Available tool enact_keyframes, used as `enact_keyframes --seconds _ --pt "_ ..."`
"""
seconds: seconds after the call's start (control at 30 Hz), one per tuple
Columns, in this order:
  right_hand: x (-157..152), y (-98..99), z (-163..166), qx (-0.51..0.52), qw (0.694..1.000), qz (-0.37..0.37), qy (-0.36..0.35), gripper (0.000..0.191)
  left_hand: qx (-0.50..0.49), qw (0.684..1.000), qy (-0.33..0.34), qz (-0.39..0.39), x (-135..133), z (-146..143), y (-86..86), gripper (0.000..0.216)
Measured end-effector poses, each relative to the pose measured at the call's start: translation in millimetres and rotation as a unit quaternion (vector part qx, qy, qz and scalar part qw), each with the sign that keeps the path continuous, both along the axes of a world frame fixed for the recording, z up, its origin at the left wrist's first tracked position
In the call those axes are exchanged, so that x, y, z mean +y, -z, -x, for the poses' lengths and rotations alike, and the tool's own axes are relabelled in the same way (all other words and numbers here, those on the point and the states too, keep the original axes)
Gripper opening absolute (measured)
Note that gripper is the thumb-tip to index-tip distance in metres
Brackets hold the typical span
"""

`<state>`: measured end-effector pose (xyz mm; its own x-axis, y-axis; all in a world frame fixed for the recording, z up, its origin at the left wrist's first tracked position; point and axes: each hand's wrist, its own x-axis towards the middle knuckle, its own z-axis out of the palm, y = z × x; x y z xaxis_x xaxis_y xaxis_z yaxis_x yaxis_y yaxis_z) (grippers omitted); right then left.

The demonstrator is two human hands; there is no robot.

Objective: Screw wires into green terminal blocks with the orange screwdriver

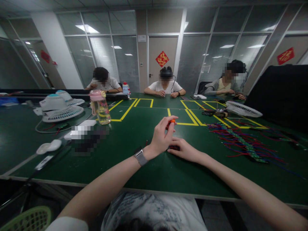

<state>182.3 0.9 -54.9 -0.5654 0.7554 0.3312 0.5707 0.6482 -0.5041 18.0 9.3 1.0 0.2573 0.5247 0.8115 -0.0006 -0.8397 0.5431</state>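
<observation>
Two hands meet on the surface: the left hand pinches a small orange piece at its fingertips, lifted clear. At its four o'clock, the right hand lies flat, apparently steadying a dark object.

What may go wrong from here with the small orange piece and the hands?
1. The left hand pinches the small orange piece only at the fingertips, above the table, so it may slip and drop.
2. The loose coloured wires lie close to the right hand; the arm might snag them.
</observation>
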Motion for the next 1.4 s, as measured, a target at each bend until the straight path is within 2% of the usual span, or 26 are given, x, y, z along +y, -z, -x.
enact_keyframes --seconds 1.4 --pt "0.0 0.1 0.1 0.004 1.0 -0.001 -0.002 0.022 -0.003 1.0 0.008 0.002 -0.1 -0.3 -0.4 0.024"
